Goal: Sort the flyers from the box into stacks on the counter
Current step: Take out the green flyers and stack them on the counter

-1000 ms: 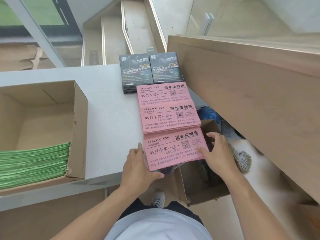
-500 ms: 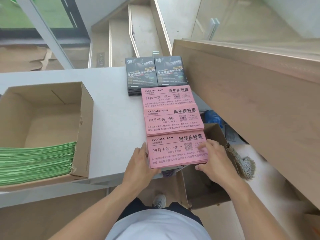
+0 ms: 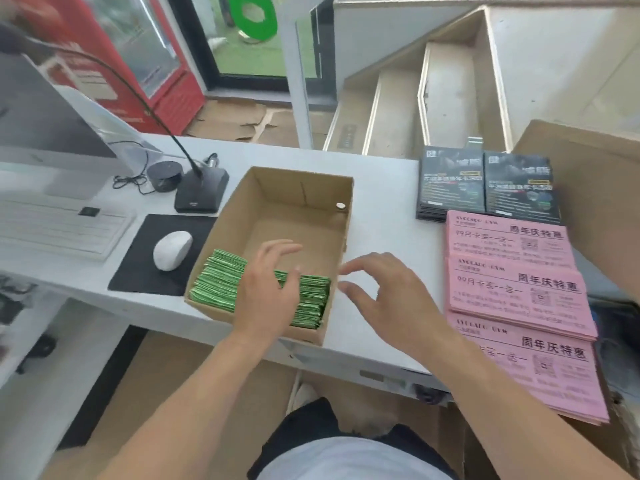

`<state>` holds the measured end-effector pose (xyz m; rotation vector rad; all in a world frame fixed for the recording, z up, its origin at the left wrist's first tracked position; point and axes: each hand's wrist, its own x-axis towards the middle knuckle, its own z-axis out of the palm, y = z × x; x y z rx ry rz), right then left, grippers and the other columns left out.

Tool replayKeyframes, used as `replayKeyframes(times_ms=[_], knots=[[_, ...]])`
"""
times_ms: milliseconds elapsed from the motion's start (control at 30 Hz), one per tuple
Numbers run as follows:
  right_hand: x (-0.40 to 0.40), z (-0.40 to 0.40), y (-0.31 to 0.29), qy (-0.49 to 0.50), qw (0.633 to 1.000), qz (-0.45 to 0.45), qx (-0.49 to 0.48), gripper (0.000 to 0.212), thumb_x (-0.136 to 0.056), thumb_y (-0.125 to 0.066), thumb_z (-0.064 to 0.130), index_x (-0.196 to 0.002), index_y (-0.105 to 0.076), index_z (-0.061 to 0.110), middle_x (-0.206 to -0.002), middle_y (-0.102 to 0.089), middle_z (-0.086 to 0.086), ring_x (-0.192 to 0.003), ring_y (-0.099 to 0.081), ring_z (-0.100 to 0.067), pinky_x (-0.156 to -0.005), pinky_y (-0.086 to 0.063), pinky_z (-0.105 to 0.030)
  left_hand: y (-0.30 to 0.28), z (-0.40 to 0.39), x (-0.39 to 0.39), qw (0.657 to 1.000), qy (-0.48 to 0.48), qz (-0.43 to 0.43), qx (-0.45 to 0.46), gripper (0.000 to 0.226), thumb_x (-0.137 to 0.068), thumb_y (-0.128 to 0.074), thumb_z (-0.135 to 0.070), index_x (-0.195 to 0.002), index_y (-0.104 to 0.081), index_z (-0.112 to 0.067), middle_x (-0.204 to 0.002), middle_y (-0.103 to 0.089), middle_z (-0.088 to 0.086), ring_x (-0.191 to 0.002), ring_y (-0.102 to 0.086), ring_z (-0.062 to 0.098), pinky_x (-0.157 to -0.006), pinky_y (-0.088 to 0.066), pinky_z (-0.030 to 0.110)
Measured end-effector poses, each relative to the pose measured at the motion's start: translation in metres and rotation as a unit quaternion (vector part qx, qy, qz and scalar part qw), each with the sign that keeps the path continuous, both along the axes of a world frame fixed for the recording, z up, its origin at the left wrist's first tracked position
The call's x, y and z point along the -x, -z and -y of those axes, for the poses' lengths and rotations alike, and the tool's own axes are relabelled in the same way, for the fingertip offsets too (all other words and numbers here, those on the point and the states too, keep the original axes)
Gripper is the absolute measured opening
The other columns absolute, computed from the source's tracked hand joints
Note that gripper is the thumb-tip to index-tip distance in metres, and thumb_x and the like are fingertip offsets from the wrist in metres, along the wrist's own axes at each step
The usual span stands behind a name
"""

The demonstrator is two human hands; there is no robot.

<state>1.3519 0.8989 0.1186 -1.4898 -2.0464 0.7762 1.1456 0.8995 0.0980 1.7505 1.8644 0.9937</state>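
An open cardboard box (image 3: 332, 237) stands on the white counter (image 3: 384, 220), with a thick pile of green flyers (image 3: 214, 282) lying in its near end. My left hand (image 3: 266, 289) hovers over the green pile, fingers spread and holding nothing. Just outside the box's right wall, my right hand (image 3: 388, 299) is above the counter with relaxed fingers, also holding nothing. Three overlapping stacks of pink flyers (image 3: 519, 292) lie at the counter's right end. Behind them sit two stacks of black flyers (image 3: 485, 183).
Left of the box are a black mouse pad (image 3: 138, 268) with a white mouse (image 3: 172, 250), a white keyboard (image 3: 59, 226), a microphone base (image 3: 201, 192) and a monitor (image 3: 45, 126). A wooden panel (image 3: 595, 174) rises at the far right. Stairs lie behind the counter.
Both hands have let go of the nearest pink stack and moved left to the box. The view has swung left, bringing the box to the centre.
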Motion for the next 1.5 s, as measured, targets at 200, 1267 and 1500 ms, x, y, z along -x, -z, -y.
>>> replayKeyframes(times_ms=[200,1267,1500], knots=[[0.097,-0.047,0.010,-0.107,0.988,0.098,0.058,0.033,-0.102,-0.056,0.039,-0.132,-0.063,0.030,-0.129,-0.066,0.011,-0.120,-0.057,-0.013,-0.100,-0.047,-0.037,0.015,-0.021,0.089,0.991,-0.059,-0.115,0.035,0.024,-0.093,-0.063,-0.012,-0.117,-0.068,-0.018,-0.121,-0.066,-0.003,-0.119,-0.055,0.019,-0.108,-0.041,0.041],[0.157,-0.112,0.028,-0.122,0.978,0.091,0.140,0.024,-0.103,-0.057,0.036,-0.117,-0.076,0.028,-0.109,-0.076,0.011,-0.090,-0.064,-0.007,-0.072,-0.042,-0.014,0.035,-0.067,0.138,0.966,-0.046,-0.250,0.050,0.040,-0.101,-0.044,-0.029,-0.136,-0.059,-0.017,-0.148,-0.052,0.001,-0.149,-0.031,0.020,-0.127,-0.004,0.048],[0.165,-0.125,0.009,-0.171,0.952,0.212,0.140,0.027,-0.096,-0.063,0.037,-0.121,-0.072,0.033,-0.107,-0.075,0.014,-0.096,-0.069,-0.011,-0.086,-0.054,-0.029,0.035,-0.070,0.141,0.967,0.017,-0.251,0.039,0.049,-0.099,-0.035,-0.009,-0.146,-0.048,-0.017,-0.155,-0.046,-0.001,-0.155,-0.013,0.022,-0.128,0.000,0.038]])
